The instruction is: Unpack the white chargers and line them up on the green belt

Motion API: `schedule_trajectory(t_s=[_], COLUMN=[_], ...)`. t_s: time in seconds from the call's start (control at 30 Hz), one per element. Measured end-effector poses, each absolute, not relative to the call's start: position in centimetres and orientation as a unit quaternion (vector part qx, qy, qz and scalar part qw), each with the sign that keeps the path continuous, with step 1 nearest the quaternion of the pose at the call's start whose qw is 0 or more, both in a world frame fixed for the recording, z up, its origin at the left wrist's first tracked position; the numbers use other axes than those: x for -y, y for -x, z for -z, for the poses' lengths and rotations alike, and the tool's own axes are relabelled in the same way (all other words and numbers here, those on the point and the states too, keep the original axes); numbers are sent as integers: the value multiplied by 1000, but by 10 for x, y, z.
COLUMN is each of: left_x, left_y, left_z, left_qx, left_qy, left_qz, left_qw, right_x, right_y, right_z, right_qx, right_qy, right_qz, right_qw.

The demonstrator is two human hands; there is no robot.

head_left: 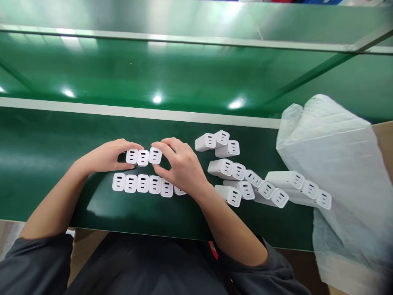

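My left hand (106, 157) curls round the left end of a short row, fingers on the far side and thumb on the near side of a white USB charger (132, 156). A second white charger (143, 157) stands against it. Between thumb and fingers of my right hand (181, 166) is another white charger (155, 155), its port face up, just right of that pair with a narrow gap. Nearer to me lies a straight row of several chargers (143, 183), ports up; my right hand partly covers its right end.
Several loose chargers (227, 168) lean in uneven groups on the green table (184, 221) to the right. Beyond them a translucent plastic bag (334, 143) hangs over the right side. A green panel with a pale strip (138, 112) runs along the back.
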State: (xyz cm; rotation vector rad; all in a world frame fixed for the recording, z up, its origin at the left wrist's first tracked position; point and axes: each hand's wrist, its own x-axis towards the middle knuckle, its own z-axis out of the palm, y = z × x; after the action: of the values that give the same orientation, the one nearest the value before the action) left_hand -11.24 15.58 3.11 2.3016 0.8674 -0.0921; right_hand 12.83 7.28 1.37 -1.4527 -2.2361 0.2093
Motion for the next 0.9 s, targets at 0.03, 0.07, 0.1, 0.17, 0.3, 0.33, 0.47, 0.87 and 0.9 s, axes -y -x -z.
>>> schedule_trajectory(t_s=[0.03,0.07,0.1,0.17,0.3,0.33,0.47,0.87,0.9], left_x=[-156,-157,-157,-157,-157,-157,-157,-157,-157], left_y=[112,112,111,111,110,110,110,110,110], left_z=[-30,-30,-29,-29,-29,-29,-29,-31,-31], left_qx=[-328,-324,-321,-320,-322,-323,-323,-333,-334], left_qy=[-883,-884,-885,-886,-885,-884,-884,-881,-880], left_qz=[32,29,27,26,24,22,18,35,35], left_qw=[335,335,335,335,337,337,338,335,334], right_x=[-73,-73,-73,-73,-72,-72,-72,-87,-87], right_y=[-129,-129,-130,-131,-132,-133,-132,-195,-200], right_z=[-14,-14,-13,-13,-12,-12,-12,-15,-15], right_qx=[810,808,807,805,806,807,804,699,693], right_qy=[530,532,534,538,539,540,547,704,712], right_qz=[-72,-72,-73,-76,-71,-71,-79,-23,-22], right_qw=[239,242,243,238,232,231,220,124,109])
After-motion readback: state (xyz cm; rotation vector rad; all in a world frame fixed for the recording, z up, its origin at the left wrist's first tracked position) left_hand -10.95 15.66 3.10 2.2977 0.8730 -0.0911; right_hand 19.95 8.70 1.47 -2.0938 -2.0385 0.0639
